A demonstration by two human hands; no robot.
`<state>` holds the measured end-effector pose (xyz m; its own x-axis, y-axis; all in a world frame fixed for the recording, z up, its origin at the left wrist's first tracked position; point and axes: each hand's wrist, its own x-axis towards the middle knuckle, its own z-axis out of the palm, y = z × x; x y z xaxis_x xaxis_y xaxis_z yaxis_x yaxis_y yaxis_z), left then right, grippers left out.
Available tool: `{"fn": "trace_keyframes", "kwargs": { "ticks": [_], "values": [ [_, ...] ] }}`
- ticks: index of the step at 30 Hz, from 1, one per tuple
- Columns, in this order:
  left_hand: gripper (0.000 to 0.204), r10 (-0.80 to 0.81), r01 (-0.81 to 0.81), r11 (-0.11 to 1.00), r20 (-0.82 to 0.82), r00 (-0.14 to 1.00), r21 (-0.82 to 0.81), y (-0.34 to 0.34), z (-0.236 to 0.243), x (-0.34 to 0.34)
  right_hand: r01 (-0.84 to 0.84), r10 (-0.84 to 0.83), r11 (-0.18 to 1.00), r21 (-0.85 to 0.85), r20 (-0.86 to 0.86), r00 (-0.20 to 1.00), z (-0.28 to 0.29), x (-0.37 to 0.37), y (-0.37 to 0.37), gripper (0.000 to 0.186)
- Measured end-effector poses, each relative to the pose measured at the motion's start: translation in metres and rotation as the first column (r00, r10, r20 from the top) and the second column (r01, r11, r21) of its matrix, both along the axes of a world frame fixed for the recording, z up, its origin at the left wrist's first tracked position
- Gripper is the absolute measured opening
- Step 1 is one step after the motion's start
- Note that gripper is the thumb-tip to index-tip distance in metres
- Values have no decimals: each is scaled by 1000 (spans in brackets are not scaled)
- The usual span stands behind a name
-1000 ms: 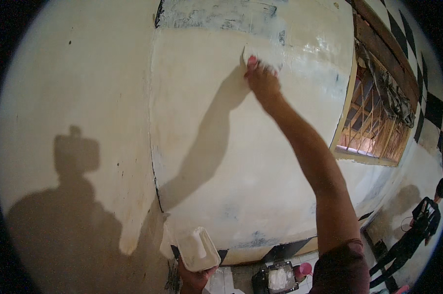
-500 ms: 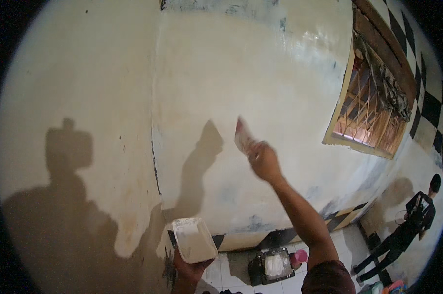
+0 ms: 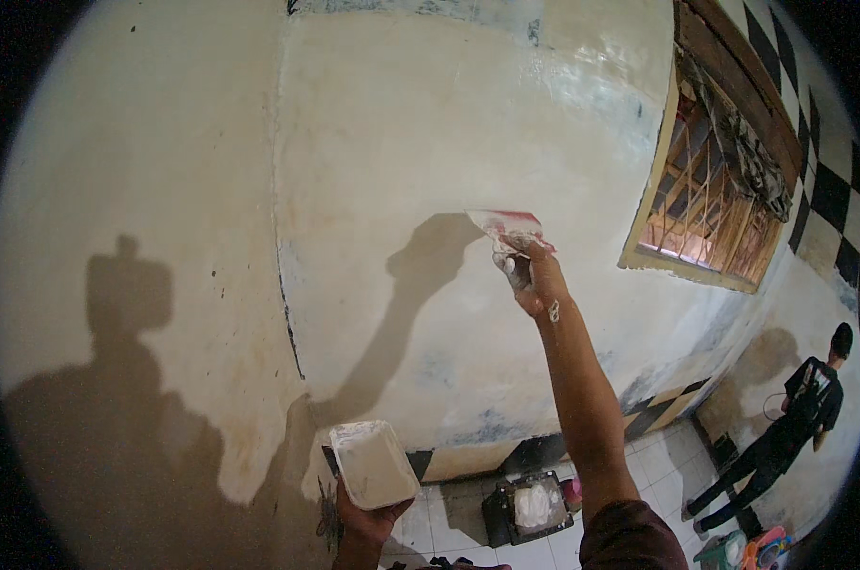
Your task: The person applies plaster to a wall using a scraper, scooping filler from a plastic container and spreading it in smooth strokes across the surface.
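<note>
My right hand (image 3: 525,271) is closed on a flat red putty knife (image 3: 511,224) smeared with white paste. One corner of its blade meets its shadow on the pale wall (image 3: 382,142). Whitish paste coats my fingers, and a smear shows on the wrist. Low in front of me, my left hand (image 3: 368,518) grips the lower end of a rectangular white tub (image 3: 373,464), tilted so that the off-white filler inside shows.
A barred window (image 3: 706,190) with dark cloth sits at the right. On the tiled floor, a black stool-like stand (image 3: 525,508) bears a white bag. At far right stands a person in black (image 3: 796,418), near colourful containers (image 3: 758,546). A dark crack (image 3: 287,313) runs down the wall.
My right hand has turned over and moved slightly right and up, so the blade now lies nearly level instead of pointing up. The tub is almost still in my left hand.
</note>
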<state>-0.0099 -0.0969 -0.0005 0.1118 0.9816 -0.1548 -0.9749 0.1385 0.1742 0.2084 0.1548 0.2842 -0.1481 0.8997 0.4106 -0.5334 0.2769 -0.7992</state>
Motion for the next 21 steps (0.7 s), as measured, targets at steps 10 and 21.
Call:
{"fn": "trace_keyframes", "kwargs": {
  "ticks": [10, 21],
  "values": [
    [66, 16, -20, 999, -96, 995, -37, 11, 12, 7, 100, -128, 933, -345, -61, 990, -15, -38, -10, 8],
    [66, -14, 5, 997, -117, 993, -77, 31, 15, 20, 321, -356, 927, -194, -189, 915, 168, -66, 117, 8]
  ]
}}
